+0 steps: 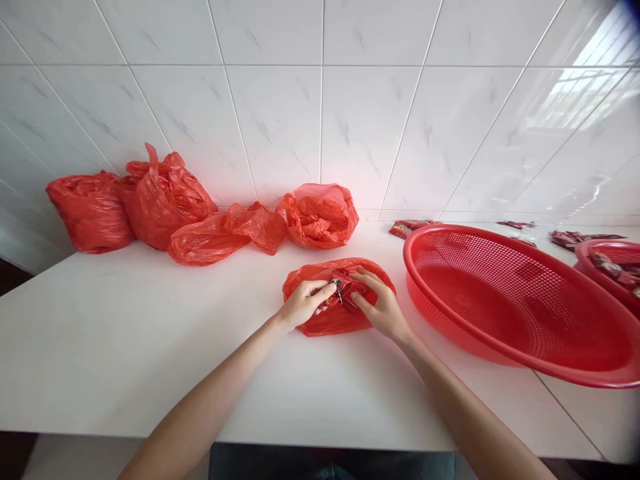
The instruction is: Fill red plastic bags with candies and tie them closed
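An open red plastic bag (333,327) lies on the counter in front of me, with small dark-red printed packets (347,288) at its mouth. My left hand (304,305) is closed on the packets from the left, its thumb pressed on top. From the right, my right hand (384,305) curls its fingers and thumb around the same packets. How many packets there are, and what lies beneath them in the bag, I cannot make out.
A large red basket (480,313) stands at the right, beside a smaller red basket (607,250) with packets. Loose packets (410,228) lie by the tiled wall. Along the back left sit several red plastic bags (167,200), some bulky. The counter's front edge is near me.
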A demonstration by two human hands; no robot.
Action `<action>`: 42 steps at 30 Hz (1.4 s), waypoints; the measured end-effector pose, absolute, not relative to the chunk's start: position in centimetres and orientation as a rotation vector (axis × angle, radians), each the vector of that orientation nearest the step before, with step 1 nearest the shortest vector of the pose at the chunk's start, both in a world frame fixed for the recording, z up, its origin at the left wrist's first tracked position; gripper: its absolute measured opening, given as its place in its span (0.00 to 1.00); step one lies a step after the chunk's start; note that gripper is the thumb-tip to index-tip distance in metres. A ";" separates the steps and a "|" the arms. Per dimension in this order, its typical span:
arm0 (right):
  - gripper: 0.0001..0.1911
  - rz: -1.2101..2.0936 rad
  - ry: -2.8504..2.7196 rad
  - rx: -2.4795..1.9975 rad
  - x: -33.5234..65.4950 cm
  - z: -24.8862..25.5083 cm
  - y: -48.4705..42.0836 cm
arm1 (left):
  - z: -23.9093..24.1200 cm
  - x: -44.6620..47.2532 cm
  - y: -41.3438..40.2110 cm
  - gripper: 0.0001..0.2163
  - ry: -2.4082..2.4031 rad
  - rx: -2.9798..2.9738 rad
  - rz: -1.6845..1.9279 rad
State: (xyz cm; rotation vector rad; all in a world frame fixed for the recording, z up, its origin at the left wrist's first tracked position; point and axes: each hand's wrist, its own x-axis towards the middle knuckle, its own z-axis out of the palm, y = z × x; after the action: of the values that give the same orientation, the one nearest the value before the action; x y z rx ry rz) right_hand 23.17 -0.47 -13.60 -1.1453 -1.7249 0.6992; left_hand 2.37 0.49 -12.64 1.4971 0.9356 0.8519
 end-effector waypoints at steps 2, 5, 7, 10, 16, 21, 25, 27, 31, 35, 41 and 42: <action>0.15 0.775 -1.662 -1.106 23.1 -13.0 -0.8 | -12.4 2.6 0.2 0.19 0.893 1.467 0.874; 0.13 0.981 -1.568 -1.006 22.9 -12.1 -1.3 | -11.8 3.0 -0.4 0.18 0.846 1.479 0.876; 0.12 1.092 -1.530 -0.938 22.7 -11.6 -1.7 | -11.4 3.2 -0.7 0.18 0.832 1.519 0.874; 0.12 1.194 -1.462 -0.879 22.5 -11.0 -2.2 | -11.2 3.1 -0.9 0.18 0.827 1.561 0.888; 0.14 1.205 -1.311 -0.898 22.7 -10.7 -2.5 | -11.2 3.0 -1.2 0.13 0.787 1.568 0.874; 0.14 1.236 -1.292 -0.855 22.6 -10.5 -2.6 | -10.8 3.4 -1.7 0.18 0.785 1.599 0.896; 0.15 1.246 -1.299 -0.860 22.5 -10.3 -2.8 | -10.6 3.5 -1.9 0.18 0.769 1.614 0.868; 0.15 1.242 -1.307 -0.859 22.5 -10.3 -2.8 | -10.6 3.4 -2.0 0.16 0.766 1.602 0.843; 0.16 1.215 -1.287 -0.906 22.5 -10.5 -2.7 | -10.6 3.2 -1.9 0.13 0.777 1.593 0.820; 0.16 1.170 -1.226 -0.959 22.6 -10.7 -2.6 | -11.0 2.8 -1.3 0.11 0.934 1.674 0.831; 0.16 1.110 -1.229 -0.985 22.4 -10.2 -2.7 | -12.4 2.5 -0.4 0.10 1.181 1.823 0.919; 0.16 1.107 -1.227 -0.982 22.4 -10.1 -2.7 | -12.6 2.5 -0.3 0.10 1.206 1.847 0.920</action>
State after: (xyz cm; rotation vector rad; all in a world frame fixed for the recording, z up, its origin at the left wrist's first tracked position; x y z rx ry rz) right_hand 22.42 -2.71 -10.09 -0.9817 -1.2271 1.1073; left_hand 2.51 -0.31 -12.62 1.8473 1.2061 0.9198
